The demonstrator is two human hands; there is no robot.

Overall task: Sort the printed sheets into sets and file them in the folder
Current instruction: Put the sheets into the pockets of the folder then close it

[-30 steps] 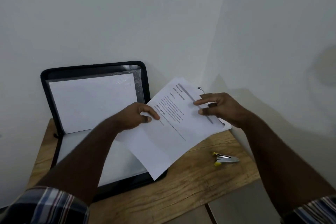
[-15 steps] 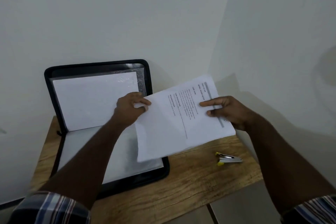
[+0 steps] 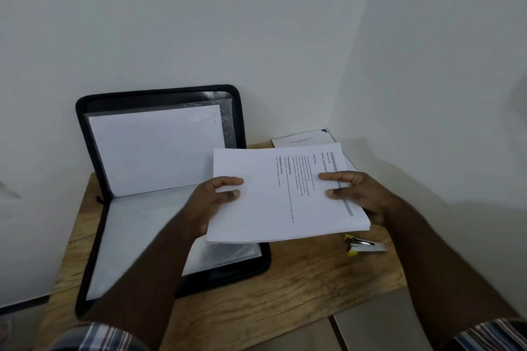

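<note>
Head view, left hand [image 3: 212,202] and right hand [image 3: 362,194] pinching flat printed sheets [image 3: 285,196], over black zip folder [image 3: 159,94]

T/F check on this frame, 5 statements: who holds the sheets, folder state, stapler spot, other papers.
1. Both hands hold the stack of printed sheets. True: the left hand grips its left edge, the right hand its right edge.
2. The folder is zipped closed. False: it lies open, with its lid leaning on the wall.
3. The stapler lies on the table, right of the folder. True.
4. The stapler is in the right hand. False: it lies untouched on the table.
5. More papers lie in the far corner behind the held stack. True.
</note>
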